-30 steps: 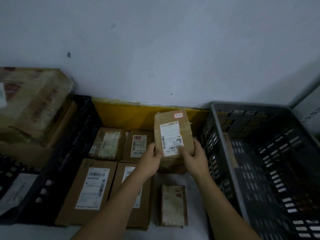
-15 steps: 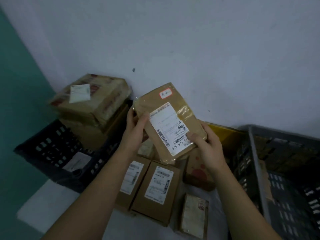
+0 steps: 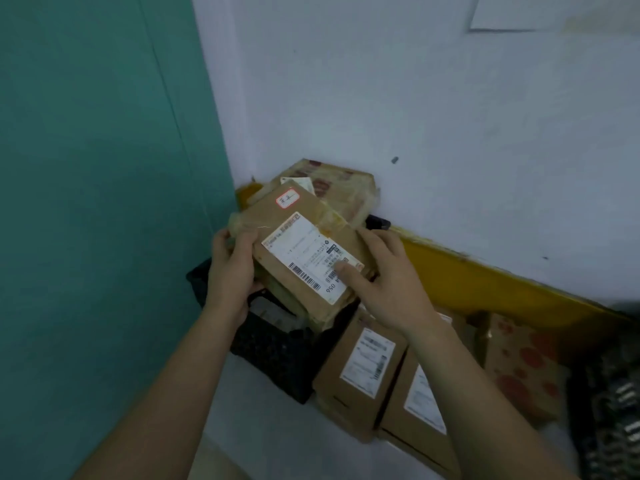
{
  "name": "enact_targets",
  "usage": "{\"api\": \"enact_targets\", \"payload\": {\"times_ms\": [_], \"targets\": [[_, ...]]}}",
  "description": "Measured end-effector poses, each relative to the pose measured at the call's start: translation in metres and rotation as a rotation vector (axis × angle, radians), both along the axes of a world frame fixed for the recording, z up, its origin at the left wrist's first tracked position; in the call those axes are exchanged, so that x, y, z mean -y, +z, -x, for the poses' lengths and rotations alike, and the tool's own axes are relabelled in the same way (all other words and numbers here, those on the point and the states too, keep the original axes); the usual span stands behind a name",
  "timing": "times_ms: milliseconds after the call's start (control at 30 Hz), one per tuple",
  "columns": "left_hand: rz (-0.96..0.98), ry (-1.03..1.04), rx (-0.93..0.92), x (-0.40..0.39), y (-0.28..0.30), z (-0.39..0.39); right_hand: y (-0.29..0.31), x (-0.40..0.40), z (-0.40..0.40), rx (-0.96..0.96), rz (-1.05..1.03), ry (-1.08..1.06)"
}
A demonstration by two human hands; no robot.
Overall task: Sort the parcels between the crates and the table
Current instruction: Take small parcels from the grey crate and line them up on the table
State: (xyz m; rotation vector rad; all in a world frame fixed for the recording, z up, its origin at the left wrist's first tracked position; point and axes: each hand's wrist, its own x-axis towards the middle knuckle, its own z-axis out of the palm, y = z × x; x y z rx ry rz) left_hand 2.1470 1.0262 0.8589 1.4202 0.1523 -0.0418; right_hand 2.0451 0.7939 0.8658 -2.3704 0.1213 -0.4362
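Teal wall: fills the left of the view, meeting a white wall at the corner.

Left hand: fingers curled round the near-left edge of the held parcel, thumb on its top face beside the label.

Black crate: on the table against the corner, below the left hand; its lattice wall shows under the held parcel. What lies inside is mostly hidden.

Brown parcel: flat, taped, tilted, held between both hands above the black crate; white shipping label with barcodes facing up, small red-bordered sticker at its far end. Whether it touches the packages beneath cannot be told.

Taped carton: behind the held parcel, against the white wall, partly hidden.

Right hand: grips the parcel's right edge, thumb pressed on the label's near corner, fingers wrapped along the side.

Two brown boxes: side by side on the table, right of the black crate, white labels up.

Yellow board: runs along the wall base.

Red-spotted box: right of the two boxes.

Dark crate: at the far right edge, blurred.
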Motion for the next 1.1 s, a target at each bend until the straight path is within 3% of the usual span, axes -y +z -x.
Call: {"api": "enact_targets", "payload": {"times_ms": [100,200,367,533,600,700,967,1100], "targets": [[0.022,0.027,-0.004,-0.037,-0.005,-0.018,0.006,-0.041,-0.023,-0.129,0.161,0.043],[0.028,0.042,0.032,-0.058,-0.012,-0.034,0.004,-0.074,-0.041,-0.141,0.3,0.116],[-0.006,0.014,0.043,-0.07,-0.029,-0.056,-0.001,-0.094,-0.071,-0.355,0.429,0.112],[-0.047,-0.033,-0.044,-0.067,-0.047,-0.073,-0.006,-0.098,-0.092,-0.413,0.524,0.088],[-0.269,-0.061,-0.025,-0.069,-0.054,-0.079,-0.014,-0.098,-0.097,-0.429,0.528,0.09],[-0.816,-0.074,0.091,-0.083,-0.07,-0.095,-0.032,-0.095,-0.104,-0.483,0.56,0.124],[-1.207,-0.377,0.241,-0.086,-0.108,-0.12,-0.09,-0.097,-0.142,-0.673,0.489,0.205],[-1.338,-0.415,0.323,-0.088,-0.123,-0.13,-0.117,-0.099,-0.164,-0.8,0.428,0.233]]}}
